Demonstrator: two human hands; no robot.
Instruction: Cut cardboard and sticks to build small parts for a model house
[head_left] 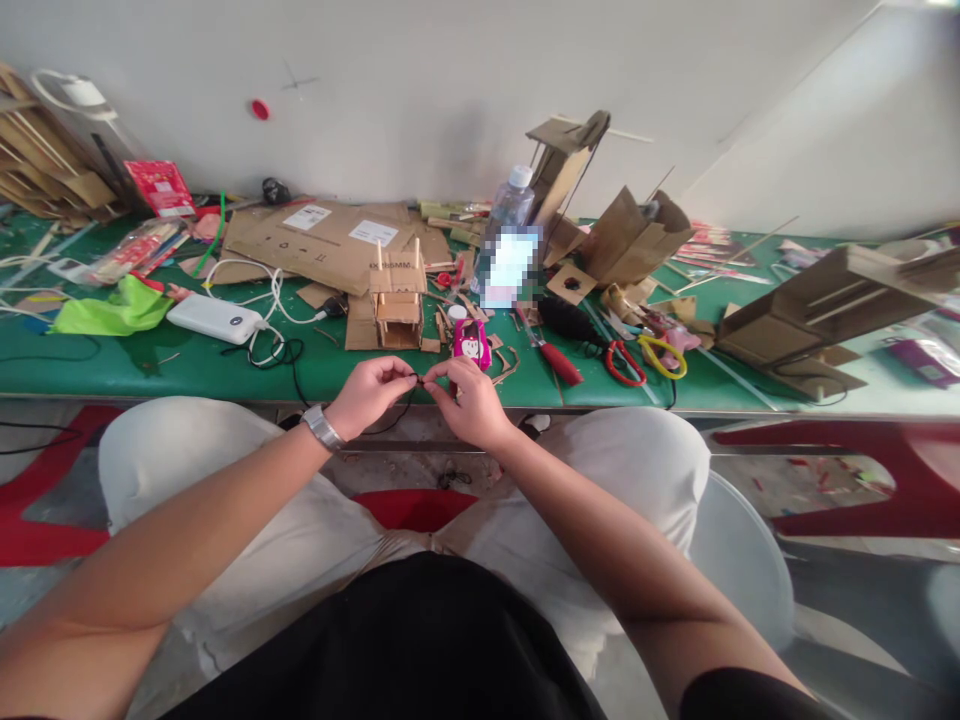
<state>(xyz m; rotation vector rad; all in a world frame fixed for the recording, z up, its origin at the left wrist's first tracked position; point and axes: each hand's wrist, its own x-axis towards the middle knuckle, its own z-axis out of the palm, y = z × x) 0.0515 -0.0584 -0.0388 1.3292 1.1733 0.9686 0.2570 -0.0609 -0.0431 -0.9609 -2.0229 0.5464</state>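
My left hand [369,394], with a silver watch band at the wrist, pinches a thin black cord [419,379] between thumb and fingertips. My right hand [472,404] closes on the same cord from the other side, and the fingertips of both hands nearly meet. Both hands are at the front edge of the green table, above my lap. Just behind them stands a small cardboard structure [398,312] with upright sticks. A pink item with a cartoon face [471,347] lies beyond my right hand. What the fingertips cover is too small to make out.
On the green table [150,378] lie a white power bank [215,318], flattened cardboard [262,240], a red-handled screwdriver [561,364] and red-handled scissors [625,363]. A clear bottle [513,205] stands behind a blurred bright screen [510,267]. A larger cardboard model [795,310] stands at right.
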